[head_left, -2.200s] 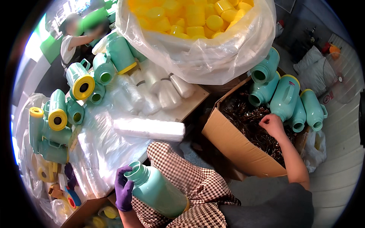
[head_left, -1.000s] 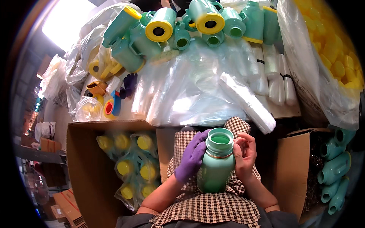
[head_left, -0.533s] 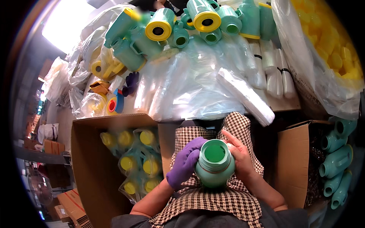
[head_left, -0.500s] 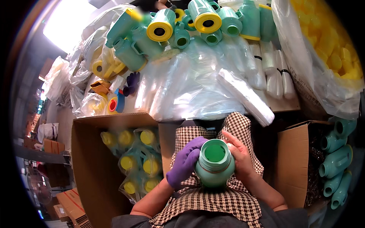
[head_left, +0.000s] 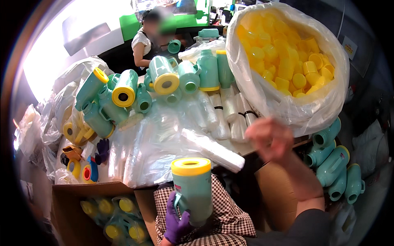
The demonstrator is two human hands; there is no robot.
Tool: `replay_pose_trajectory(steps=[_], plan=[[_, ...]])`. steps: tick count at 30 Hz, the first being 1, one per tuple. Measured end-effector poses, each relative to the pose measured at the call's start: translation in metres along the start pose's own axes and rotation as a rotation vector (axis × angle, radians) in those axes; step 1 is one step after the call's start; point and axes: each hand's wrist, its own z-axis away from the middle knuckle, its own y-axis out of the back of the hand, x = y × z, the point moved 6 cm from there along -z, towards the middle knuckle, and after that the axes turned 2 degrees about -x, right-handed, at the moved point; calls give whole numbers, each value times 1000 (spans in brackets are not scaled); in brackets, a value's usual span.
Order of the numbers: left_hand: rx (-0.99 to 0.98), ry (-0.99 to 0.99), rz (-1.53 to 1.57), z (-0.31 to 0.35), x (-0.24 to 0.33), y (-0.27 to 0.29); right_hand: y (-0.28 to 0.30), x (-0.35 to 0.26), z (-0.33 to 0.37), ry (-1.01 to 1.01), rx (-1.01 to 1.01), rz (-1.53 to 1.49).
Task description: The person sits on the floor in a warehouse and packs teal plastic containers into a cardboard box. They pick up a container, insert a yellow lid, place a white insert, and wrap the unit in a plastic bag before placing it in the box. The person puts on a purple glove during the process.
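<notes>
My left hand [head_left: 177, 223], in a purple glove, grips a mint-green flask [head_left: 196, 197] around its side handle, above my checked apron. The flask's yellow ring-shaped base [head_left: 191, 166] faces up, and its mouth is out of sight below. Raised to the right, my bare right hand [head_left: 271, 139] is smeared by motion, so its fingers cannot be read clearly. It appears just in front of the lower edge of a clear plastic bag [head_left: 295, 108] full of yellow cups or caps [head_left: 283, 57].
Several green flasks [head_left: 125, 84] stand and lie across the table's far side. Rolled clear plastic bags [head_left: 213, 149] cover its middle. A tape dispenser [head_left: 89, 170] sits at left. An open carton [head_left: 88, 190] holds wrapped flasks; more flasks [head_left: 333, 166] lie at right. A co-worker [head_left: 143, 45] sits beyond.
The flask has turned from mouth up to yellow base up. My right hand has let go of it and risen toward the yellow-filled bag. The view has swung right and up.
</notes>
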Motion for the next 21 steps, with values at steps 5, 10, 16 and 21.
replay_pose_trajectory(steps=[5,10,16,21], plan=[[30,239,203,-28,-49,29,99,311,14,-885,-559,884],[206,405,587,-7,-66,41,112,430,123,-1350,-663,367],[307,20,18,16,-47,65,106,241,26,-646,-10,997],[356,-3,904,-24,-21,53,140,109,28,-331,485,298]])
